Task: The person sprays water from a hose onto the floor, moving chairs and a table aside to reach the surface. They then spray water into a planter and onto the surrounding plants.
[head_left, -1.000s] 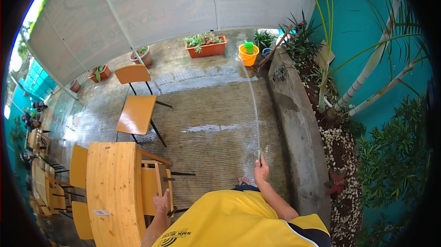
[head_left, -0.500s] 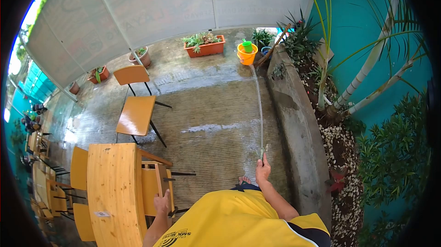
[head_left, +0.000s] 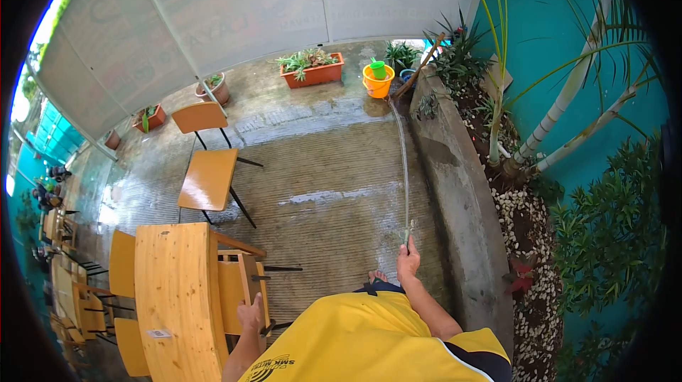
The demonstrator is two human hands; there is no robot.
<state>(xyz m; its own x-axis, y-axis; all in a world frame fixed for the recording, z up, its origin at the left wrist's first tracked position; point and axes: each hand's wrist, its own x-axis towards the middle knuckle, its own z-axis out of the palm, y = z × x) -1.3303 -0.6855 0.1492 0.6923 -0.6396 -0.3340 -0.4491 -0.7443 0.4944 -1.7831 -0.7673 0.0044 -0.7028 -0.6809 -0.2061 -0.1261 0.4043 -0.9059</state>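
My right hand (head_left: 408, 266) grips the end of a thin clear hose (head_left: 404, 169) that runs across the ribbed floor toward an orange bucket (head_left: 377, 84) with a green scoop in it. Water sprays from the hose end just above my fingers. My left hand (head_left: 249, 314) rests on the back of a wooden chair (head_left: 241, 289) pushed against a wooden table (head_left: 174, 297). My yellow shirt fills the bottom of the view, and one bare foot (head_left: 377, 277) shows beyond it.
A raised concrete planter wall (head_left: 455, 197) runs along the right, with pebbles, palms and shrubs behind it. Another wooden chair (head_left: 207, 169) stands on the wet floor. An orange planter box (head_left: 314, 70) and clay pots line the far canopy wall. More tables sit far left.
The hose has swung slightly right and straightened, and my right hand has shifted a little with it. My left hand stays on the chair back.
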